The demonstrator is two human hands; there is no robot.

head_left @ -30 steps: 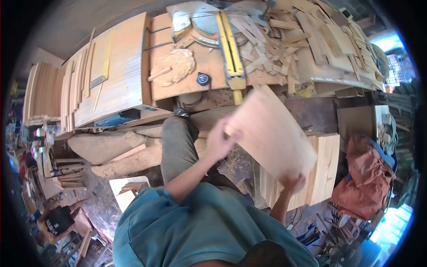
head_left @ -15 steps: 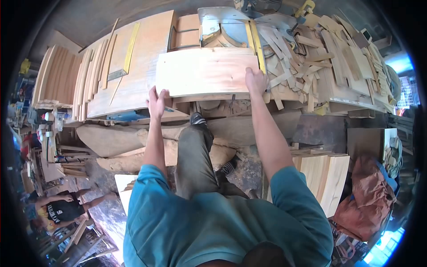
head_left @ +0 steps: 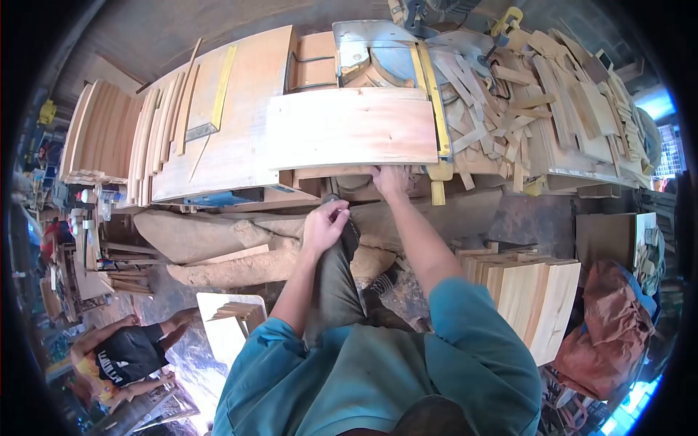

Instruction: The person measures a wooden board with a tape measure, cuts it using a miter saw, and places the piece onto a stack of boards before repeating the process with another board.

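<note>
A wide, pale wooden board point(head_left: 349, 127) lies flat across the front of the workbench, in front of a saw with a metal plate point(head_left: 367, 33). My right hand point(head_left: 392, 180) reaches to the bench's front edge, just below the board; its fingertips are hidden in shadow under the edge. My left hand point(head_left: 325, 227) is off the board, over my raised knee, its fingers curled in with nothing visible in them. Along the board's right end runs a yellow straight strip point(head_left: 438, 109).
Wood offcuts point(head_left: 487, 109) pile up right of the saw. Stacked planks point(head_left: 102, 131) and a yellow-bladed square point(head_left: 222, 94) lie left. More boards point(head_left: 527, 298) stand behind my right arm, near a reddish-brown sheet point(head_left: 607, 327). Another person point(head_left: 123, 356) is at lower left.
Both hands have let go of the board. My left hand has come down and rightward to my knee; my right hand has dropped from the board's right end to below its front edge.
</note>
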